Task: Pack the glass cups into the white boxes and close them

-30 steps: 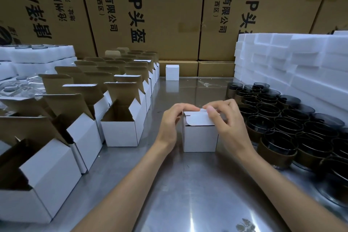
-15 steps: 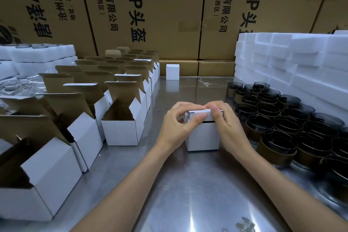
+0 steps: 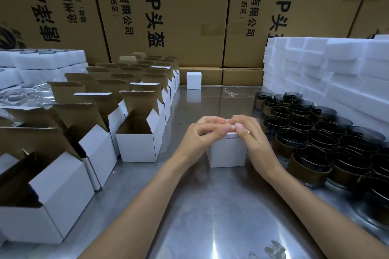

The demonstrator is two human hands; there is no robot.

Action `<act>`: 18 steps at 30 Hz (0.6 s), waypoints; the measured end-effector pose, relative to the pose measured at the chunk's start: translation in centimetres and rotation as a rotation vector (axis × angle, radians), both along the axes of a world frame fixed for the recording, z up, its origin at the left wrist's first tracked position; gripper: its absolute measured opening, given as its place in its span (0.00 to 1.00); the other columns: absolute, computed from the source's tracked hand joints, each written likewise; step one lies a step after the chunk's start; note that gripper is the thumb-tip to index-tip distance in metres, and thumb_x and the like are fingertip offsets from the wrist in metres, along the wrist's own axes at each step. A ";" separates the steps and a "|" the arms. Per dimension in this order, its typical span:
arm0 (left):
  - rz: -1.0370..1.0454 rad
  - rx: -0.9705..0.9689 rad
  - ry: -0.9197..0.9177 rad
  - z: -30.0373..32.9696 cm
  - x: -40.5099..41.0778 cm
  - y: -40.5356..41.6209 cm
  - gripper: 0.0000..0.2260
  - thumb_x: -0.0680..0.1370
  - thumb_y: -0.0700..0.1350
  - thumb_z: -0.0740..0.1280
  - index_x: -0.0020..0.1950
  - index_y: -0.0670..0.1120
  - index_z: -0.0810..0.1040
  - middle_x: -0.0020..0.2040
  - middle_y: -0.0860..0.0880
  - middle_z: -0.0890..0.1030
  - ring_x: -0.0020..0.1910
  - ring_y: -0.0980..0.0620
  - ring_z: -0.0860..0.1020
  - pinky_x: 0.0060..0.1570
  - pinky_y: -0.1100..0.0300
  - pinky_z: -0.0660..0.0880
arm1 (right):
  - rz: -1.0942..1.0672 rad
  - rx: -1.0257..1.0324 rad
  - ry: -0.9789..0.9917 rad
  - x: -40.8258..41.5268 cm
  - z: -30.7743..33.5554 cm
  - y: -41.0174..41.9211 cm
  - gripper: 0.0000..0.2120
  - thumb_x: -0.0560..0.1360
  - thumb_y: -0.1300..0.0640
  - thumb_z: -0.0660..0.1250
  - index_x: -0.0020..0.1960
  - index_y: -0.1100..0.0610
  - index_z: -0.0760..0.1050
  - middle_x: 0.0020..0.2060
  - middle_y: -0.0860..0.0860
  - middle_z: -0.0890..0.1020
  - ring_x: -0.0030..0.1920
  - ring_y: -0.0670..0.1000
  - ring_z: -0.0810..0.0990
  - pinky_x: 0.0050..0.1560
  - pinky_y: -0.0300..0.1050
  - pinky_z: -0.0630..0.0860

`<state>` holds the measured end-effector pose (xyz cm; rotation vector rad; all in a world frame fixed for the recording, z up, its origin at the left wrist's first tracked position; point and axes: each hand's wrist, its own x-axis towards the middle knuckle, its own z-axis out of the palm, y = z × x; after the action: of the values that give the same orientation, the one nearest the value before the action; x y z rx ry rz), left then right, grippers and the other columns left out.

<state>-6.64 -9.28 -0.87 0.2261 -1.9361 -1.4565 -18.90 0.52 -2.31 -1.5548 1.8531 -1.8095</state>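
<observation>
Backdrop: big brown cartons point(image 3: 168, 12) with printed Chinese text wall off the far side, and everything sits on a shiny metal surface point(image 3: 210, 206)
Box in hand: one small white box point(image 3: 228, 153) stands upright in the middle of the surface, its lid flap folded down on top, looks nearly seated
Left hand point(image 3: 197, 136): curled over the top-left edge of that box, grip pinching the lid down
Right hand point(image 3: 250, 134): same on the top-right edge, fingertips point(image 3: 239, 126) pressing right at the front lip where the tuck goes in
Cup inside: can't see one, the lid and both hands cover the opening, so can't tell
Glass cups point(image 3: 315, 132): a big cluster of dark ones with brown bands, just to the right of the box
Open boxes point(image 3: 139, 141): rows of them on the left, flaps standing up, waiting to be filled
Done box point(image 3: 193, 80): one closed, standing alone at the far edge
Foam blocks point(image 3: 328, 65): white stacks far right, more on the far left
How I'd do it: press evenly along the front lip so the tuck slides inside the wall rather than buckling, keep the box flat on the surface, don't mash the lid onto the glass
Progress: early days I reckon, loads still open
</observation>
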 end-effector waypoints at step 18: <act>0.312 0.061 -0.075 -1.8 -3.8 -1.9 0.14 0.84 0.51 0.51 0.65 0.58 0.71 0.64 0.54 0.64 0.57 0.78 0.64 0.58 0.81 0.57 | -0.440 0.156 0.713 0.7 -1.0 -1.7 0.19 0.71 0.59 0.69 0.62 0.53 0.75 0.58 0.50 0.75 0.57 0.55 0.72 0.50 0.50 0.75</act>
<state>-10.46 -11.22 -2.68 0.5907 -1.8193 -1.3156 -18.19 -1.21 -3.29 -2.0233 2.7519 -1.2515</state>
